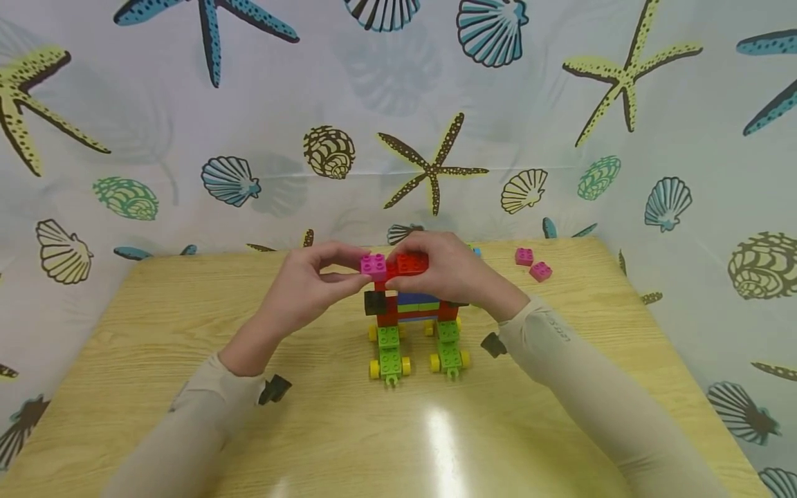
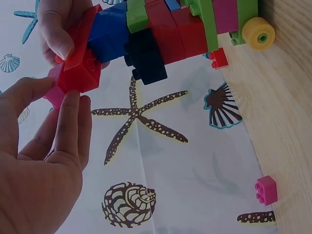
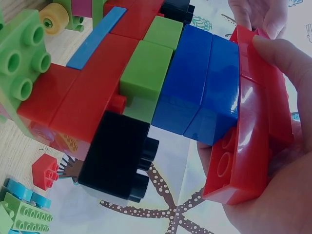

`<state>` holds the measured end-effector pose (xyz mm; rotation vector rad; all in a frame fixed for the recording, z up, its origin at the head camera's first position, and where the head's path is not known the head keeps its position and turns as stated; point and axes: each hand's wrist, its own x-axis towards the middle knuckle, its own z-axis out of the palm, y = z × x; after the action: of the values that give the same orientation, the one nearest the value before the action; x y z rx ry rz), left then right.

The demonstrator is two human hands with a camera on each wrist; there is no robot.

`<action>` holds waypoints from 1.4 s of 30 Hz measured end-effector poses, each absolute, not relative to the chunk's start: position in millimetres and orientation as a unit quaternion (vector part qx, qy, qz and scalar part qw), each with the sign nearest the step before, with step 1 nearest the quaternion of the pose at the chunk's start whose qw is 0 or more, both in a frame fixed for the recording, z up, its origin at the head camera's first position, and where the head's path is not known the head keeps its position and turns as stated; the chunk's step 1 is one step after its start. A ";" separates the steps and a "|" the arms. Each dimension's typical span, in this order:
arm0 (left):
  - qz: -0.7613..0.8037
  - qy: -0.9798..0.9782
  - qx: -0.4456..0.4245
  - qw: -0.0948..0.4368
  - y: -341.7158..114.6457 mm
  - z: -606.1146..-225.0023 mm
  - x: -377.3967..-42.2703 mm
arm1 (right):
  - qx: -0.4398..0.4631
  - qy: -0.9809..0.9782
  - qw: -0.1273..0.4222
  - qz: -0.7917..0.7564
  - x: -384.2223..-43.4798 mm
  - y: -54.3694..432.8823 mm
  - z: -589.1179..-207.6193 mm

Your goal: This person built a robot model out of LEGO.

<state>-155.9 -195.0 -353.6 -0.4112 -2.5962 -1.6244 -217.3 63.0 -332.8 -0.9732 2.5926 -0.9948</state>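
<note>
A toy built of interlocking bricks stands on two green wheeled bases (image 1: 389, 346) with yellow wheels. Above these are red, green and blue bricks (image 3: 187, 73), with a black brick (image 1: 374, 303) sticking out at the side. Red bricks (image 1: 412, 263) form the top. My left hand (image 1: 305, 280) pinches a pink brick (image 1: 373, 267) between thumb and fingers, against the left end of the red top. From the other side my right hand (image 1: 445, 266) grips the red bricks, its thumb along them. Whether the pink brick is fully pressed on, I cannot tell.
Two pink bricks (image 1: 541, 271) lie at the back right of the wooden table (image 1: 299, 443). Behind the toy are a loose red brick (image 3: 45, 171) and a green piece with blue wheels (image 3: 30, 217). A shell-and-starfish cloth (image 1: 280, 104) hangs behind the table.
</note>
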 end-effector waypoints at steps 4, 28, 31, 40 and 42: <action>-0.512 -0.846 -0.144 0.032 -195.1 -353.5 -157.4 | -0.331 0.877 0.099 -0.333 -218.0 62.8 -333.7; -0.501 -0.852 -0.146 0.032 -193.6 -349.7 -154.1 | -0.347 0.874 0.099 -0.326 -216.3 62.5 -326.3; -0.500 -0.853 -0.147 0.034 -194.2 -350.3 -153.9 | -0.351 0.873 0.094 -0.325 -215.2 60.2 -323.9; -0.511 -0.845 -0.157 0.024 -199.7 -356.8 -154.7 | -0.365 0.866 0.084 -0.332 -213.2 54.9 -326.1; -0.505 -0.848 -0.162 0.023 -202.9 -358.5 -155.7 | -0.363 0.866 0.086 -0.333 -213.1 54.8 -326.4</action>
<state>-155.7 -202.9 -358.5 -0.5003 -2.6242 -1.5623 -213.1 54.8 -326.4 -1.0833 2.5806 -0.9919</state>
